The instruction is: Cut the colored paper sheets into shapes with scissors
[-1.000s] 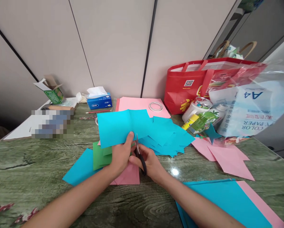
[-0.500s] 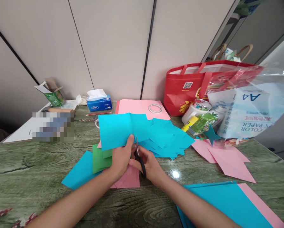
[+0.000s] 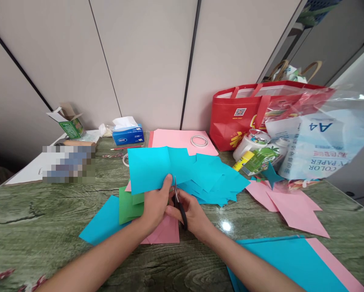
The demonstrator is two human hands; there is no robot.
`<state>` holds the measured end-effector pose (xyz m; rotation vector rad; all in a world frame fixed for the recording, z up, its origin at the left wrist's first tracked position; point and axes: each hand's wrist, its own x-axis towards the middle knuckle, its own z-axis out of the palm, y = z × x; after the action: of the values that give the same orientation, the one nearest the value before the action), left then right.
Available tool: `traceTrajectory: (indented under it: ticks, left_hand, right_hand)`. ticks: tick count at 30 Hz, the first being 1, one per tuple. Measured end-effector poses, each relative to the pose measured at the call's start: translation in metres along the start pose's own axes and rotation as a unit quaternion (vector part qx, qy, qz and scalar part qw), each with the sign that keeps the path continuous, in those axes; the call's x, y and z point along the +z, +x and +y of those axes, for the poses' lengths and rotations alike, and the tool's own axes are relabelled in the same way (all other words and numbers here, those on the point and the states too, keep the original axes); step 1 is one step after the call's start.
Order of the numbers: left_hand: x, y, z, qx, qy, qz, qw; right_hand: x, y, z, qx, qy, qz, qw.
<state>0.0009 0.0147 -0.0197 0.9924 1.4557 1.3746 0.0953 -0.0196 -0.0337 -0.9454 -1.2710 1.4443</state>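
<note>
My left hand (image 3: 157,205) pinches the lower right edge of a blue sheet of paper (image 3: 148,168), thumb on top. Black-handled scissors (image 3: 182,213) are in my right hand (image 3: 194,211), blades pointing away from me at the sheet's right edge. Whether the blades are parted is hard to make out. Behind and to the right lies a heap of cut blue paper pieces (image 3: 215,178). Under my left hand are green paper pieces (image 3: 127,209), pink paper pieces (image 3: 166,233) and another blue sheet (image 3: 104,221), all partly covered.
Larger blue sheets (image 3: 285,259) lie at the front right, near pink pieces (image 3: 297,207). At the back stand a tissue box (image 3: 127,135), a red bag (image 3: 227,117) and a clear A4 paper bag (image 3: 324,142). A yellow glue stick (image 3: 243,161) and tape roll (image 3: 199,141) are there too.
The whole view has shifted down slightly. My hands, the blue sheet and the scissors hold nearly the same pose.
</note>
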Motion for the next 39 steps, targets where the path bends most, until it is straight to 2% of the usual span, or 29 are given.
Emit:
traceTrajectory:
  ticks: [11, 22, 39]
  left_hand:
    - [-0.0010, 0.0032, -0.0066, -0.009, 0.015, -0.034, 0.999]
    - [-0.0026, -0.0007, -0.0001, -0.010, 0.058, -0.030, 0.998]
    - [-0.0014, 0.0009, -0.0050, -0.039, 0.032, -0.040, 0.998]
  right_hand:
    - [-0.0004, -0.0020, -0.0010, 0.011, 0.032, 0.000, 0.999]
    - [-0.0014, -0.0005, 0.0034, 0.012, 0.031, -0.003, 0.999]
    - [-0.0020, -0.0005, 0.0050, 0.000, 0.024, 0.002, 1.000]
